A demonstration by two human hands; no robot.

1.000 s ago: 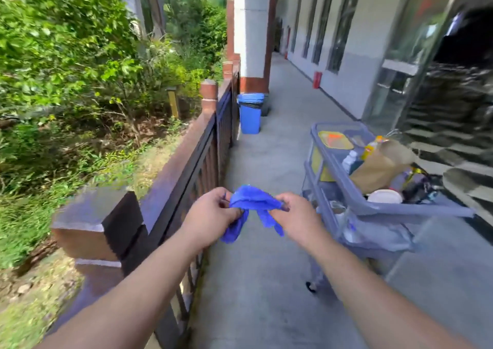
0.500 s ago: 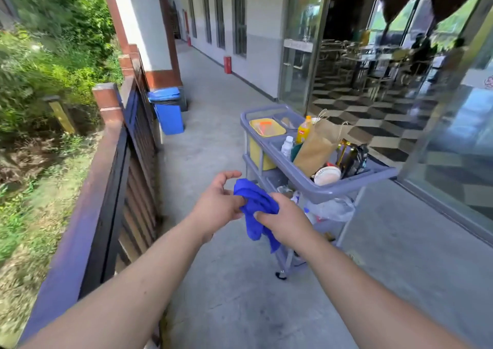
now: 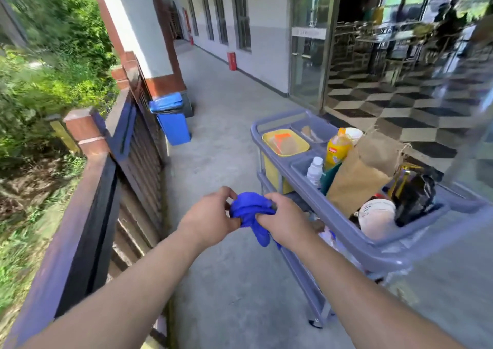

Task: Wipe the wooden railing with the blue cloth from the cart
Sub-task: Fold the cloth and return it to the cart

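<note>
A bunched blue cloth [image 3: 250, 212] hangs between both hands over the concrete walkway. My left hand [image 3: 210, 218] pinches its left side and my right hand [image 3: 286, 220] grips its right side, with a tail of cloth drooping below. The dark wooden railing [image 3: 80, 228] runs along the left, well apart from the hands, with brick-red posts. The grey plastic cart [image 3: 346, 231] stands just right of my right hand.
The cart top holds a yellow tub [image 3: 285, 142], a yellow bottle [image 3: 337, 150], a small white bottle [image 3: 314, 171], a brown paper bag [image 3: 360, 178], a white bowl [image 3: 377, 214] and a black bag [image 3: 413, 196]. A blue bin [image 3: 172, 122] stands by the railing ahead. Glass doors line the right.
The view has swung right, from the railing toward the cart. Both hands have gathered the cloth into a tighter bunch, and my left hand has closed on it again.
</note>
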